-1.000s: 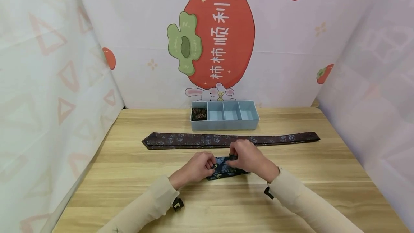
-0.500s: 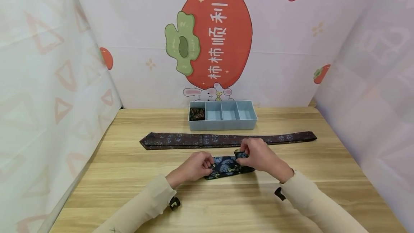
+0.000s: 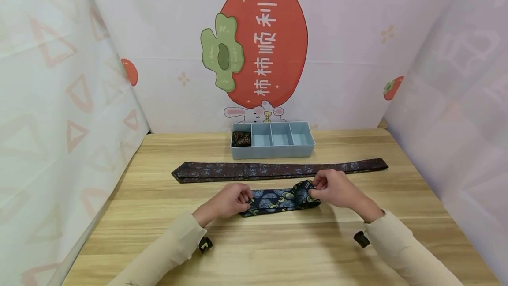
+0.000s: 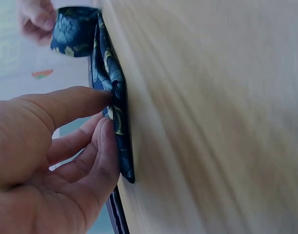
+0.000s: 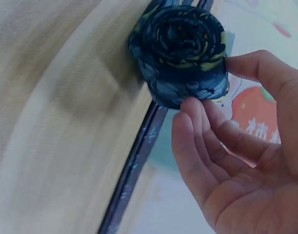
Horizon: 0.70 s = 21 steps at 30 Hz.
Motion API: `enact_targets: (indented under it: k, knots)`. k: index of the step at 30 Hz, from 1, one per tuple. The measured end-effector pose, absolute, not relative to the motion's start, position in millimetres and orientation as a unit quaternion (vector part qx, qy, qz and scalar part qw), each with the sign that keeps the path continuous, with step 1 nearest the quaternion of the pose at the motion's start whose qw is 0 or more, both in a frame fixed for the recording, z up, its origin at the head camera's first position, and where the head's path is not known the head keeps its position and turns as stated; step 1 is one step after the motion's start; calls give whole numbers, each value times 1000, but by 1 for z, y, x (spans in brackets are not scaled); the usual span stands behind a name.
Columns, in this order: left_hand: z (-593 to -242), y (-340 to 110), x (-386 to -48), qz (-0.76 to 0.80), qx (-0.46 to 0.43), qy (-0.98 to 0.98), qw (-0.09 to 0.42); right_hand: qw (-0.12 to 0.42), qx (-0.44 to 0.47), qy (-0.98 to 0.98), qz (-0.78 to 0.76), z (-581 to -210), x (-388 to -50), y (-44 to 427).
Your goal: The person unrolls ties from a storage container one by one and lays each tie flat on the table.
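A dark blue necktie with blue and yellow flowers (image 3: pixel 270 201) lies on the table, its right part wound into a roll (image 5: pixel 180 53). My right hand (image 3: pixel 337 189) holds that roll between thumb and fingers; the spiral of layers faces the right wrist camera. At the flat, wide end my left hand (image 3: pixel 229 200) pinches the fabric with thumb and fingertips, seen close in the left wrist view beside the tie's pointed tip (image 4: pixel 127 170). Beyond both hands, a dark maroon necktie with blue flowers (image 3: pixel 222 171) stretches flat across the table.
Behind the maroon tie stands a light blue box (image 3: pixel 274 152) with several compartments. A rolled dark patterned tie (image 3: pixel 241 138) fills its leftmost one. A printed cloth backdrop (image 3: pixel 337 47) rises at the table's back edge, with cloth at both sides.
My right hand has moved right with the roll, now plainly visible at the tie's right end. My left hand has shifted slightly left, and more flat tie shows between the hands.
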<state>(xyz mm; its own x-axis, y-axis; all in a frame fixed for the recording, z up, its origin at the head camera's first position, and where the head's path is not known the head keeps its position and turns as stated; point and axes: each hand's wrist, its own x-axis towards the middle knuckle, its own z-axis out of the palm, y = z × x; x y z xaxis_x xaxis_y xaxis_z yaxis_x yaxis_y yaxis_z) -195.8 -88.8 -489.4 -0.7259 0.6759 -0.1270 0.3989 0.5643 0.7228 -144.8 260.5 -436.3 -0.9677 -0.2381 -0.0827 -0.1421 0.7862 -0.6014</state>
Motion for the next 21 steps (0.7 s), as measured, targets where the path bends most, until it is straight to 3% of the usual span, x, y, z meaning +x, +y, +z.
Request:
enact_targets:
  k: [7, 14, 21]
  knots:
    - [-486, -95, -196, 345, 316, 863, 192, 92, -108, 939, -312, -426, -147, 263]
    - [-485, -96, -193, 339, 316, 866, 189, 81, -166, 942, -282, -405, -159, 238]
    - [-486, -97, -194, 336, 323, 865, 187, 100, -206, 936, -269, -409, -166, 215]
